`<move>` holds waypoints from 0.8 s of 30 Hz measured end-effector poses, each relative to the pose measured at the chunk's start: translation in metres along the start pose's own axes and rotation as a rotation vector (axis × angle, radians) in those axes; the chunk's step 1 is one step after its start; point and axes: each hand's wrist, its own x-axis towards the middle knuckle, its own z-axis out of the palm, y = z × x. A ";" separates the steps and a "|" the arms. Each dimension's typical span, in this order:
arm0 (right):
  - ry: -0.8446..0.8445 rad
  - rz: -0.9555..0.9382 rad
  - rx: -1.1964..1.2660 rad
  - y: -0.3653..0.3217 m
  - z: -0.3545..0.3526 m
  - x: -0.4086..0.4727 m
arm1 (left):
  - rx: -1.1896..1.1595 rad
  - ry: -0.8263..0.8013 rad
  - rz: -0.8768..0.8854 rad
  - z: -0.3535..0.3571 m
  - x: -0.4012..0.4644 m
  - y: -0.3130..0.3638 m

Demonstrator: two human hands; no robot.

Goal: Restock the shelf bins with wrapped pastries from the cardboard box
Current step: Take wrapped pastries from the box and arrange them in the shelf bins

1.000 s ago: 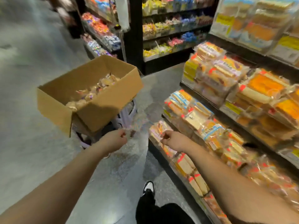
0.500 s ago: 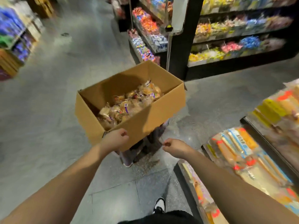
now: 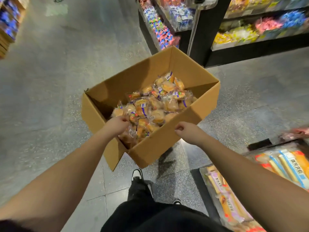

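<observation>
An open cardboard box [image 3: 168,144] stands in the middle of the aisle floor, tilted toward me. Several clear-wrapped golden pastries [image 3: 157,104] are piled inside it. My left hand [image 3: 117,126] is over the box's near left corner, fingers curled shut right on top of the pastries; whether they pinch a wrapper is hidden. My right hand [image 3: 187,133] is a closed fist in front of the box's near wall, just below its rim, with nothing seen in it. The shelf bins [image 3: 250,148] lie at the lower right with long wrapped breads [image 3: 291,166].
Black candy shelves [image 3: 209,39] with bright sweets stand behind the box at the top right. More stock [image 3: 8,22] lines the far left edge. Grey stone floor [image 3: 58,81] spreads to the left. My black trouser leg and shoe [image 3: 137,174] are under the box's near corner.
The view has swung left from the pastry shelf to the box, which now looks closer. Both hands moved forward to it, and my left hand went over the rim onto the pastries.
</observation>
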 end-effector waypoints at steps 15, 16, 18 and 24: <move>-0.164 0.126 -0.399 -0.062 0.059 0.190 | 0.984 -0.749 0.291 -0.005 0.182 -0.046; -0.175 0.142 -0.419 -0.060 0.064 0.198 | 1.012 -0.772 0.300 0.001 0.188 -0.047; -0.211 0.184 -0.446 -0.054 0.073 0.212 | 1.032 -0.848 0.267 0.012 0.196 -0.049; -0.276 0.207 -0.466 -0.040 0.098 0.242 | 0.971 -0.956 0.085 0.042 0.213 -0.062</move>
